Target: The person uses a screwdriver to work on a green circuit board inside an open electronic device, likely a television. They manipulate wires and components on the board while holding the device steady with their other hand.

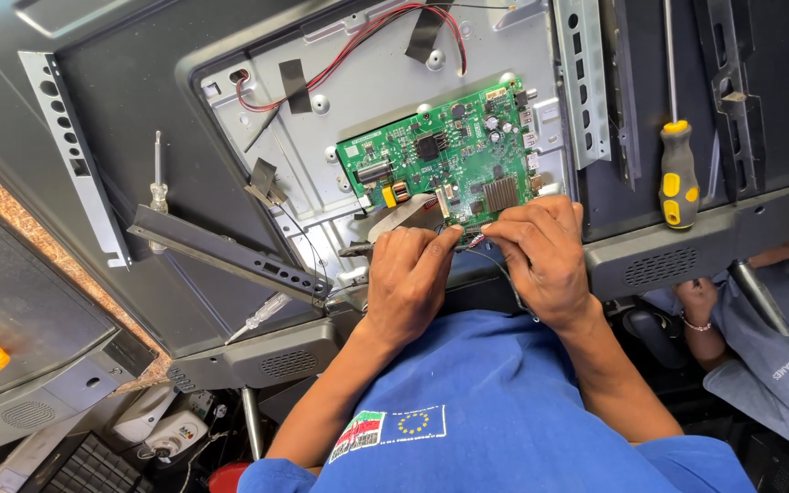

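Both hands work at the near edge of a green circuit board [454, 162] mounted on the grey metal back panel [367, 91] of an opened flat television [120, 119]. The left hand [408, 278] is curled, its fingertips pinched on something small at the board's near edge beside a flat ribbon cable [401, 215]; what it pinches is too small to make out. The right hand [541, 256] is curled just beside it, fingertips touching the same spot, where thin wires [477, 242] run out. The two hands' fingertips nearly meet.

A yellow-handled screwdriver [678, 173] lies on the dark rear cover at the right, well apart from the hands. A small clear-handled screwdriver [158, 187] lies on the cover at the left, and another screwdriver [262, 313] rests near the set's near edge. Red and black wires [340, 59] loop across the panel's far side, held by black tape [295, 85]. At the right, another person's hand [696, 299] shows below the television.
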